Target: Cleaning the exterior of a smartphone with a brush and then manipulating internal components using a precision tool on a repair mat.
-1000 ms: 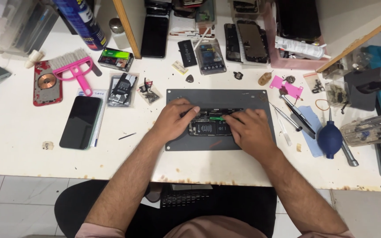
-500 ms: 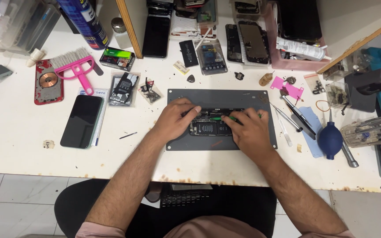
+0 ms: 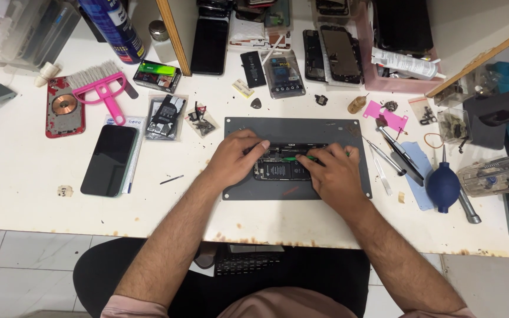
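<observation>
I see the opened phone (image 3: 282, 165) lying mid-mat (image 3: 237, 188); my left hand (image 3: 234, 159) is curled, pinning its left end, my right hand (image 3: 334, 174) pinches a green tool (image 3: 294, 158) over its innards. A slip could gouge the battery or flick loose parts off the mat

Dark phone screen (image 3: 109, 159) lies face up at counter's left, on white sheet. Two clear plastic bags just right of it: larger (image 3: 167, 116) with black part, smaller (image 3: 201, 122) with tiny pieces. Green-and-black box (image 3: 157, 76) above them. Clear packet (image 3: 283, 73) with dark battery at top centre (label unreadable). Black screen panel (image 3: 210, 46) beside wooden upright.
</observation>
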